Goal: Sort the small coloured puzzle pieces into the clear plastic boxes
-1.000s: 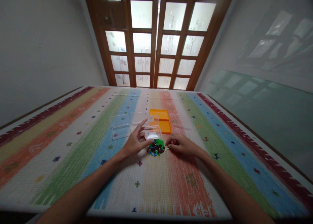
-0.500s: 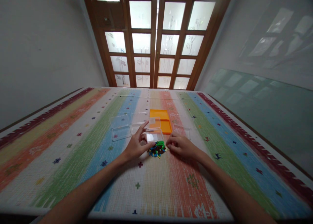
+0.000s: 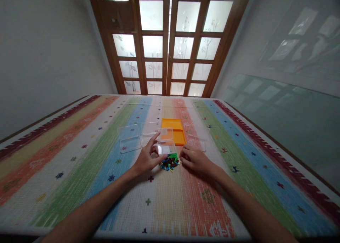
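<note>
A pile of small toy bricks [image 3: 170,163], green, blue, brown and yellow, lies on the striped tablecloth between my hands. My left hand [image 3: 148,158] grips a clear plastic box [image 3: 164,148] by its left side, thumb at the near edge and index finger stretched out. The box is tilted just beyond the pile. My right hand [image 3: 195,159] rests at the pile's right edge with its fingers curled and pinched together. Whatever its fingertips may hold is too small to make out.
Behind the bricks an orange box [image 3: 180,137] lies open. Clear plastic boxes stand left of it, one [image 3: 130,144] on the blue stripe, and another clear box [image 3: 196,142] sits beyond my right hand. The striped tablecloth [image 3: 170,207] covers the table, with walls along both sides.
My right fingers have drawn slightly closer together beside the pile. My left hand and the clear box keep their place. The whole view has shifted a little.
</note>
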{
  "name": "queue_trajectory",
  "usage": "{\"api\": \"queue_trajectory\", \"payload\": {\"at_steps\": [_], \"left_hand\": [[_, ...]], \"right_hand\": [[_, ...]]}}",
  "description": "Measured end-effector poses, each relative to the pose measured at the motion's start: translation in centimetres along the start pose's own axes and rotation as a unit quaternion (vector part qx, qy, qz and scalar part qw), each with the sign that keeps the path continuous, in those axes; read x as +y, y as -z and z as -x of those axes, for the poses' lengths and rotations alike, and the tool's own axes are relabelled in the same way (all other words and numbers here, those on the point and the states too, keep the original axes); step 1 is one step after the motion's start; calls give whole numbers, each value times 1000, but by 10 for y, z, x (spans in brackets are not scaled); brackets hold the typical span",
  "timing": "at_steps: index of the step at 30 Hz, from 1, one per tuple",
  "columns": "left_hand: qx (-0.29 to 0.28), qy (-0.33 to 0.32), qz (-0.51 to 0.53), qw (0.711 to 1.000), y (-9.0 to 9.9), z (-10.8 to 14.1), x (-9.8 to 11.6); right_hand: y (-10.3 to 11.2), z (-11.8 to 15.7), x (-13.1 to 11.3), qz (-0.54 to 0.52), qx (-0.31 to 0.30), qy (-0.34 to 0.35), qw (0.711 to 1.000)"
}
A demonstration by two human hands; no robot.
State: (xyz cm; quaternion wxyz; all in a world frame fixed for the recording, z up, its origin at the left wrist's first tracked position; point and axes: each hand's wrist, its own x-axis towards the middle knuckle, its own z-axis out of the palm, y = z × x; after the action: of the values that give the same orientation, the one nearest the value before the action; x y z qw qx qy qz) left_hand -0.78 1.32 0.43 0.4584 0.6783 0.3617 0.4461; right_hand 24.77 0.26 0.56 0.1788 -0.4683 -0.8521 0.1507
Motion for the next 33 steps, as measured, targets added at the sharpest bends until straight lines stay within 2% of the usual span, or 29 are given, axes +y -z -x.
{"api": "queue_trajectory", "payload": {"at_steps": [5, 9, 13, 16, 21, 27, 33], "left_hand": [[3, -5, -1, 1000, 1, -1, 1], [6, -12, -10, 1000, 1, -1, 1], [-10, -1, -8, 1000, -1, 0, 1], [-23, -4, -4, 1000, -3, 1, 1], [-35, -23, -22, 999, -5, 3, 1], [-48, -48, -48, 997, -5, 5, -1], [-50, -42, -37, 997, -6, 5, -5]], "right_hand": [[1, -1, 4, 0, 11, 8, 1000], [12, -3, 3, -48, 53, 20, 997], [29, -5, -13, -121, 125, 27, 984], [34, -8, -29, -140, 142, 33, 979], [30, -21, -37, -84, 94, 78, 989], [28, -32, -36, -19, 38, 65, 997], [28, -33, -38, -10, 18, 89, 996]]}}
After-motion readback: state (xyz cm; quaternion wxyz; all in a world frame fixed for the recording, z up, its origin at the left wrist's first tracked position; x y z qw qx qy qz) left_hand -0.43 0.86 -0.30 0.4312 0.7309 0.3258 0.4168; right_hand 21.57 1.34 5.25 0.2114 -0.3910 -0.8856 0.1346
